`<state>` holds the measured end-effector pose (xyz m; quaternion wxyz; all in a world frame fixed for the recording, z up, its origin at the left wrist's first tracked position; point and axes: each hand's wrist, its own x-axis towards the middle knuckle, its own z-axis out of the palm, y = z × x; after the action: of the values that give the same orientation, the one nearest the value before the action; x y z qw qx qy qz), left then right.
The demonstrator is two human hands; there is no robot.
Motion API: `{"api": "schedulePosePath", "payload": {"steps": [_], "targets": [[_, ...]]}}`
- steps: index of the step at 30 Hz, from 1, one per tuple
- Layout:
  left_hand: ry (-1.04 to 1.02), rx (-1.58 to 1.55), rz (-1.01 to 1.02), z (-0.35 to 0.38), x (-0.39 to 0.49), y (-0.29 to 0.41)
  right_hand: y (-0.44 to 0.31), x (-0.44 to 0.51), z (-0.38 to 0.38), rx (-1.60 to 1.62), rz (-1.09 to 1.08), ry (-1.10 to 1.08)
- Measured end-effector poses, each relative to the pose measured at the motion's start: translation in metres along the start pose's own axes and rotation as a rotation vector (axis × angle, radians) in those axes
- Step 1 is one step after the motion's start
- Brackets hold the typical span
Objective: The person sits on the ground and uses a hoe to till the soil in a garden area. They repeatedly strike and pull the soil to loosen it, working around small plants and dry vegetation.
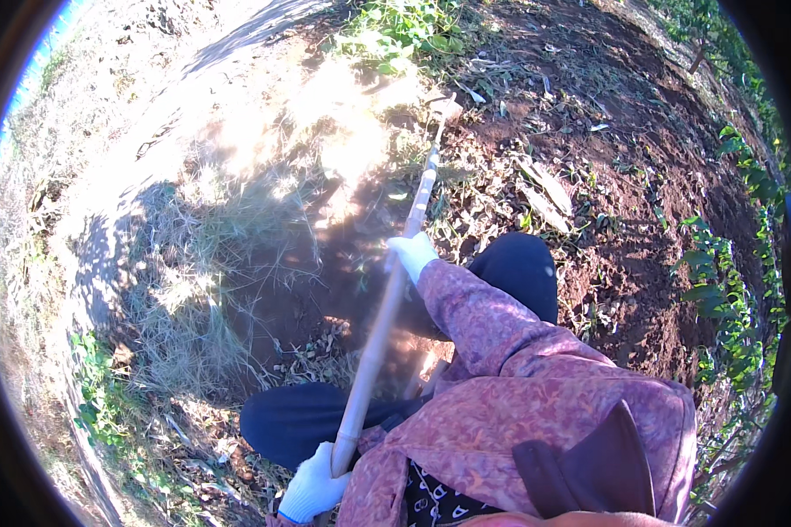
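Observation:
A long bamboo pole (372, 356) slants up and away across my body, with ring-like joints along it. My left hand (313, 484), in a white knit glove, is wrapped around its near end. Farther up the shaft, my right hand (414, 255) grips it in a white glove too. The pole's far end (445, 109) is thin and pale and reaches the leaf-strewn ground. Glare and small size hide whether a blade is fixed there. Dry grass (204, 283) lies heaped to the left of the shaft.
My bent knees in dark trousers (517, 273) flank the pole. Pale dry husks (546, 194) and leaf litter lie on reddish soil (633, 290). A green leafy plant (402, 29) grows ahead, with leafy vines (718, 283) along the right. Strong sunlight washes out the upper left.

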<state>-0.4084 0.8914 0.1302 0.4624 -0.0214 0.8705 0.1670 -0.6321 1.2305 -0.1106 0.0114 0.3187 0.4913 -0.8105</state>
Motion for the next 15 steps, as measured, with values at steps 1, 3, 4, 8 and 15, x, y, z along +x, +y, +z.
{"api": "schedulePosePath", "payload": {"steps": [1, 3, 4, 8, 15], "targets": [[0.025, 0.009, 0.046, 0.0, 0.016, 0.012, -0.008, -0.001, -0.002, -0.022, -0.025, 0.012], [0.1, 0.022, 0.171, -0.002, 0.053, 0.038, -0.022, -0.002, 0.0, -0.039, -0.098, 0.089], [0.097, 0.02, 0.195, -0.003, 0.074, 0.052, -0.029, -0.002, 0.0, -0.088, -0.112, 0.135], [-0.06, -0.194, 0.285, 0.011, 0.166, 0.108, -0.041, 0.009, -0.018, -0.163, -0.034, 0.306], [-0.067, -0.073, 0.233, 0.025, 0.158, 0.099, -0.001, 0.051, -0.049, -0.36, -0.024, 0.345]]}}
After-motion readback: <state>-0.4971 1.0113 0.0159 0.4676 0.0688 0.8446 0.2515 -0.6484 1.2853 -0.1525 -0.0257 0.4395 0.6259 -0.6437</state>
